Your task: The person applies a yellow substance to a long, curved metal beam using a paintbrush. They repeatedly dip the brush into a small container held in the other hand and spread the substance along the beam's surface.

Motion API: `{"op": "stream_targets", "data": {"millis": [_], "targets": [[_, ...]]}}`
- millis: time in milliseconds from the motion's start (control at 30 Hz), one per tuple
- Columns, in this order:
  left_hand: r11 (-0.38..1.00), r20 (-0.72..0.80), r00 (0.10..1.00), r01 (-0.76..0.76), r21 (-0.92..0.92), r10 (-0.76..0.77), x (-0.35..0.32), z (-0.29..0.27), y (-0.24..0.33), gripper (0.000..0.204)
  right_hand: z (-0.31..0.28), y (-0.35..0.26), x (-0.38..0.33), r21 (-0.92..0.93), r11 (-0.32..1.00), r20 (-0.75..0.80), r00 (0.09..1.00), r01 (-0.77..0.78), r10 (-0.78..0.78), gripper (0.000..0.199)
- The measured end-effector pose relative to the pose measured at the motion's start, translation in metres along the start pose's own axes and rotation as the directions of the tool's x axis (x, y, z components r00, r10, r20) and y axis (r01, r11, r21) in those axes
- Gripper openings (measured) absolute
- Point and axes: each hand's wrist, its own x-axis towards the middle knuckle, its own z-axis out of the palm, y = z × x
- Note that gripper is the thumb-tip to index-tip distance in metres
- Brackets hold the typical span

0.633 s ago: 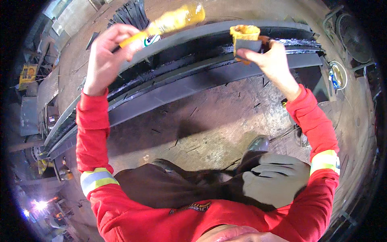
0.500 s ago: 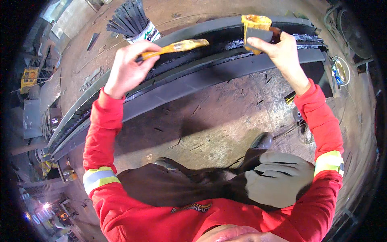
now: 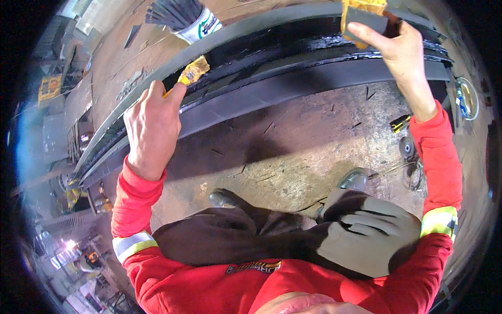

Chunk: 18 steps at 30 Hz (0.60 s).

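1. Brush (image 3: 194,71), yellow, smeared tip; over L part of dark curved beam (image 3: 293,82), contact n/a (can't tell). L hand (image 3: 152,128): grip clamped on handle.
2. Container (image 3: 348,17), yellow, dark side patch; top R, above beam, rim partly out of view. R hand (image 3: 405,46): grip clamped round it.
3. Tub (image 3: 203,29), white, w/ dark strips (image 3: 175,13), beyond beam.
Step (est.): brushing beam. Next move calls for: tip steady vs. beam, container upright.
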Motion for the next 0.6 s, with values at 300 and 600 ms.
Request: {"op": "stream_targets", "data": {"millis": [300, 600], "targets": [[0.994, -0.234, 0.967, -0.096, 0.043, 0.103, 0.071, 0.024, 0.076, 0.017, -0.003, 0.006, 0.008, -0.016, 0.996, 0.024, 0.996, 0.082, -0.082, 0.052], [0.993, -0.022, 0.997, -0.067, 0.098, 0.07, 0.043, 0.014, 0.049, 0.019, -0.025, 0.011, 0.001, -0.01, 1.0, -0.018, 1.0, -0.024, 0.024, 0.052]]}}
